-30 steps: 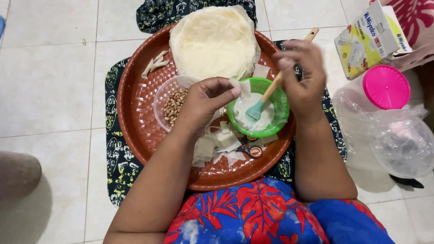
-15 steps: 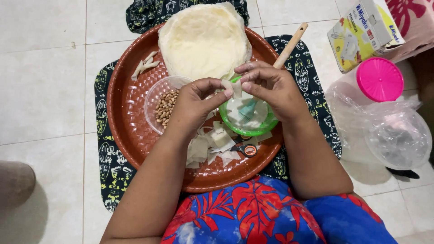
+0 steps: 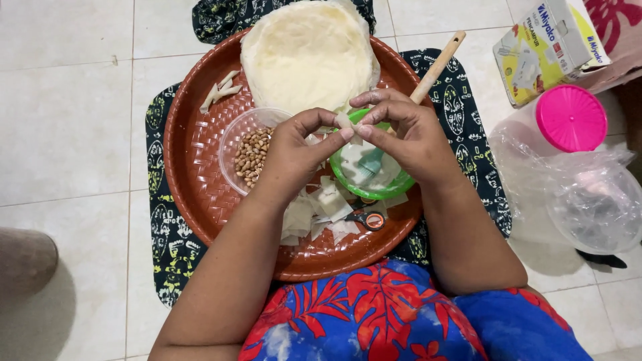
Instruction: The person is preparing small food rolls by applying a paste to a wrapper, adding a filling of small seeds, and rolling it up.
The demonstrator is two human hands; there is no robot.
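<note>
Round brown woven tray (image 3: 194, 167) on patterned cloth (image 3: 164, 234), tiled floor. Far side of tray: stack of pale dough sheets (image 3: 307, 57). Centre: clear bowl of peanuts (image 3: 251, 155) left of green bowl (image 3: 384, 190) holding wooden-handled brush (image 3: 435, 67). Left hand (image 3: 294, 150) and right hand (image 3: 408, 134) meet above green bowl, fingertips pinching small dough piece (image 3: 346, 122).
</note>
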